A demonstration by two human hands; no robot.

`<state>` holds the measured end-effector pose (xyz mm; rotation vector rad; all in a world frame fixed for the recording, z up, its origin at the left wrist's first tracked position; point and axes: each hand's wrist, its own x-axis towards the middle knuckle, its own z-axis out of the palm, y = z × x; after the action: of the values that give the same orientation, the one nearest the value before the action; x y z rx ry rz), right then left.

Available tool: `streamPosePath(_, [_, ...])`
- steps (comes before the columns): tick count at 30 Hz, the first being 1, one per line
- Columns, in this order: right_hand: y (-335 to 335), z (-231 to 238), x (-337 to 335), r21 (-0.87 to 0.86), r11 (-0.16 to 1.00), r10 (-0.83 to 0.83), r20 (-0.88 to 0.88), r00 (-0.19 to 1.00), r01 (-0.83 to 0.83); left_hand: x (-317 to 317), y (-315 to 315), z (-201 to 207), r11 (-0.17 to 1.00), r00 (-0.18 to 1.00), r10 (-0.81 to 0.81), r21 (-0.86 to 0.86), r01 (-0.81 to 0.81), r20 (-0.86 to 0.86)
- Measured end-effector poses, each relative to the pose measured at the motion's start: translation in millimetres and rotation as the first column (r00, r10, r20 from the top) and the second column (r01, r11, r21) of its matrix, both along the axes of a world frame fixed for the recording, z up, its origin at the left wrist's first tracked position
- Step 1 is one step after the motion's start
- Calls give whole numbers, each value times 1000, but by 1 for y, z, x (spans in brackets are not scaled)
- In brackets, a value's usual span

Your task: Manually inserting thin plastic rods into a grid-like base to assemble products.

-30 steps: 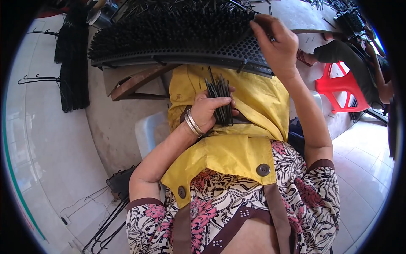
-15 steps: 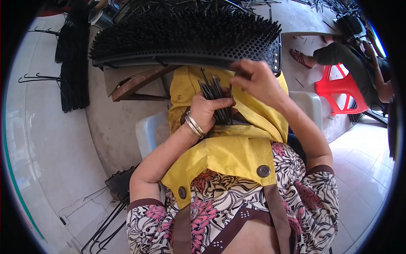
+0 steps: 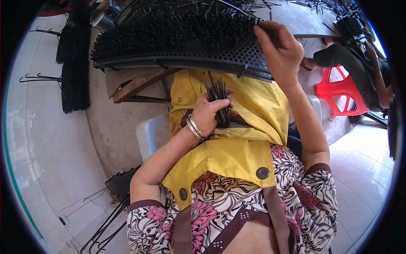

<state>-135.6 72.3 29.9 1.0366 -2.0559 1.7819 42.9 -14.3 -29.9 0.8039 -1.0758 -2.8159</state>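
The left hand (image 3: 206, 112) is wrapped around a bundle of thin black rods (image 3: 220, 99), thumb across it, on the near side of the black perforated panel (image 3: 253, 59). The right hand (image 3: 281, 53) is at the panel's right end, thumb and fingertips drawn together; whether they grip a rod I cannot tell. Upright black bristles (image 3: 169, 34) crowd the panel, with bare holes along its near right part. A red plastic stool (image 3: 344, 94) stands right of the panel; a yellow apron (image 3: 237, 156) lies nearer than it.
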Motion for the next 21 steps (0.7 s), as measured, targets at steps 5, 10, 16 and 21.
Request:
streamPosePath(5, [-16, -8, -3, 30, 999, -25, -366, 930, 38, 2, -1, -3, 1000, 1000, 14, 5, -14, 6])
streamPosePath(10, [-24, -13, -1, 355, 927, 280, -450, 848, -117, 0, 0, -3, 995, 994, 96, 20, -97, 56])
streamPosePath(16, [-19, -8, 9, 488, 873, 258, -418, 871, -25, 0, 2, 3, 994, 991, 110, 6, -111, 72])
streamPosePath(21, [8, -17, 42, 526, 674, 445, 272, 853, -520, 2, 2, 2, 993, 993, 115, 15, -115, 23])
